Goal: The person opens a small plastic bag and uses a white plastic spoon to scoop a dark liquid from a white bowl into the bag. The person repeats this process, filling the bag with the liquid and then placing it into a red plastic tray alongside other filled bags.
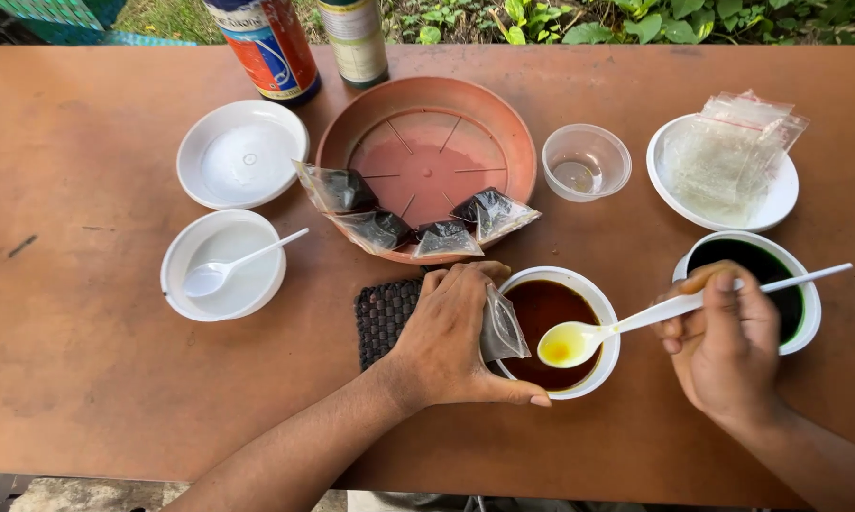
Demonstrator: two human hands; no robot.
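My left hand grips a small clear plastic bag at the left rim of a white bowl of dark brown liquid. My right hand holds a white plastic spoon by its handle; the spoon's bowl holds yellowish liquid and hovers over the brown liquid. Just behind my right hand stands another white bowl with very dark liquid. Several small filled bags of dark stuff lie along the front rim of a terracotta saucer.
A black woven mat lies under my left hand. On the left are a white bowl with a spoon and a white lid. A clear cup, a plate of empty bags and two bottles stand farther back.
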